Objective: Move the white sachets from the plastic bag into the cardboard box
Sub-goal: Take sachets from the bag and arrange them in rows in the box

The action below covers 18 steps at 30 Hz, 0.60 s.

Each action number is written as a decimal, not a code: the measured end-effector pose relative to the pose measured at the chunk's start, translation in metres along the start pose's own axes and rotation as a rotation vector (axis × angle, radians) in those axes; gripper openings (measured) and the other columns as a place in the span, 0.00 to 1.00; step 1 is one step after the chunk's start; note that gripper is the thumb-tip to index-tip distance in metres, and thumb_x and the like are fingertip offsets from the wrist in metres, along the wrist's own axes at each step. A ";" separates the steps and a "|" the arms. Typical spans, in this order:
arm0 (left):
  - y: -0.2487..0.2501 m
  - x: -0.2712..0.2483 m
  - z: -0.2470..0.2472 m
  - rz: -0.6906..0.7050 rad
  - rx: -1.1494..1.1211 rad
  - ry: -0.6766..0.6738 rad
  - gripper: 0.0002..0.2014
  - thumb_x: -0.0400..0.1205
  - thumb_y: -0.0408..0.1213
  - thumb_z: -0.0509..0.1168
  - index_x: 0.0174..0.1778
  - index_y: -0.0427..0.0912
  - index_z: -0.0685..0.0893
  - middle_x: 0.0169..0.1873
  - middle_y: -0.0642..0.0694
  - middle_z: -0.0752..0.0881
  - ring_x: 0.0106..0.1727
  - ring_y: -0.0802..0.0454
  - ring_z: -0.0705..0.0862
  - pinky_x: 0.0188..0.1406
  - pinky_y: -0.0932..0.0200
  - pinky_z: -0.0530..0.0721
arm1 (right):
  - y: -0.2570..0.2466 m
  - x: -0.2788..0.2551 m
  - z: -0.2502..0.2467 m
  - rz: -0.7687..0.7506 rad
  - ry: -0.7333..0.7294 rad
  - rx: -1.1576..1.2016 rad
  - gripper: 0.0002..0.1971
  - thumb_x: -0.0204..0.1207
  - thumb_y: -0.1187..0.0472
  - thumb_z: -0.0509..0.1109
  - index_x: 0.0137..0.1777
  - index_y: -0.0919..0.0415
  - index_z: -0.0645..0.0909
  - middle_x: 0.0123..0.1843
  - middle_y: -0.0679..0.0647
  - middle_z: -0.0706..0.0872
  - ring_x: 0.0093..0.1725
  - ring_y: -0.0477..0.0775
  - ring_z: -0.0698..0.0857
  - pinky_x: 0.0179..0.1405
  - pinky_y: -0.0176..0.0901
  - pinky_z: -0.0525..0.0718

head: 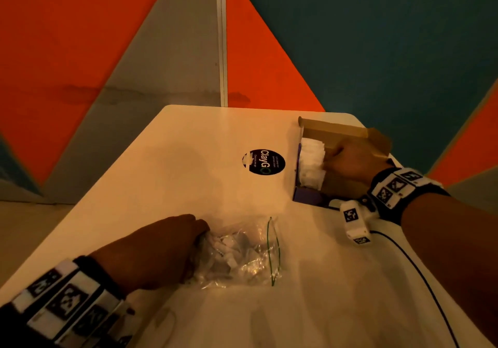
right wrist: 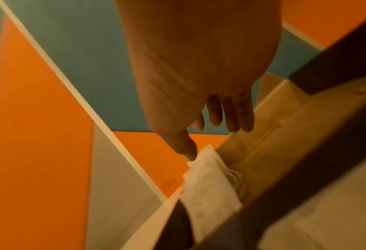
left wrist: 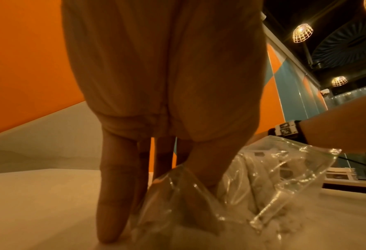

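A clear plastic bag (head: 250, 256) with a green-lined mouth lies on the white table (head: 188, 159) and holds several white sachets (head: 226, 245). My left hand (head: 199, 230) grips the bag's left end. In the left wrist view the thumb is tucked into the plastic bag (left wrist: 274, 177) and the fingers (left wrist: 111, 211) point down onto the table. At the far right stands the open cardboard box (head: 334, 129) with a row of white sachets (head: 312, 162) along its left side. My right hand (head: 330, 156) is inside the box, fingers loose and holding nothing. Its thumb touches the top of the stack (right wrist: 210, 182).
A round black sticker (head: 263, 162) is on the table between bag and box. A white marker block (head: 354, 221) with a thin dark cable (head: 420, 272) lies near the box's front corner. Orange, grey and teal wall panels stand behind the table.
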<state>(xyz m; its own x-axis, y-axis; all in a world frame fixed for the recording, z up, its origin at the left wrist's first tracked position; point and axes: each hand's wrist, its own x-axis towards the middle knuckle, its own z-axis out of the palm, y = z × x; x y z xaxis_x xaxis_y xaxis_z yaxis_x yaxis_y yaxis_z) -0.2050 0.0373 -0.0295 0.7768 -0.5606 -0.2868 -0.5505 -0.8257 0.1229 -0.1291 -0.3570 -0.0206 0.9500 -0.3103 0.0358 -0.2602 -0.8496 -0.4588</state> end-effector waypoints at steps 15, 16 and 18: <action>-0.005 0.001 -0.001 0.033 0.037 0.068 0.16 0.77 0.42 0.71 0.60 0.48 0.81 0.54 0.49 0.83 0.54 0.50 0.82 0.48 0.58 0.77 | -0.091 -0.176 0.041 -0.660 -0.378 -0.074 0.22 0.78 0.59 0.70 0.71 0.42 0.79 0.64 0.35 0.84 0.56 0.37 0.84 0.57 0.30 0.81; -0.006 0.001 -0.001 0.030 0.035 0.074 0.16 0.77 0.42 0.71 0.60 0.48 0.81 0.54 0.49 0.83 0.54 0.50 0.82 0.48 0.58 0.77 | -0.094 -0.177 0.044 -0.650 -0.370 -0.057 0.26 0.79 0.60 0.69 0.75 0.42 0.75 0.67 0.34 0.80 0.61 0.36 0.80 0.60 0.25 0.75; -0.006 0.000 -0.001 0.028 0.026 0.078 0.17 0.76 0.42 0.72 0.60 0.48 0.81 0.55 0.49 0.83 0.54 0.49 0.82 0.50 0.56 0.78 | -0.102 -0.178 0.049 -0.642 -0.393 -0.076 0.28 0.80 0.59 0.70 0.79 0.46 0.70 0.74 0.41 0.76 0.70 0.42 0.76 0.62 0.23 0.65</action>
<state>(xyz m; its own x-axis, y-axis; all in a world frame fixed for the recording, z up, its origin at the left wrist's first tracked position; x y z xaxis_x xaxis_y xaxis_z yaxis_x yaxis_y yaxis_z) -0.2012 0.0421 -0.0295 0.7821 -0.5872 -0.2086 -0.5792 -0.8085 0.1044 -0.2634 -0.1946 -0.0236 0.9070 0.4182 -0.0506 0.3672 -0.8437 -0.3915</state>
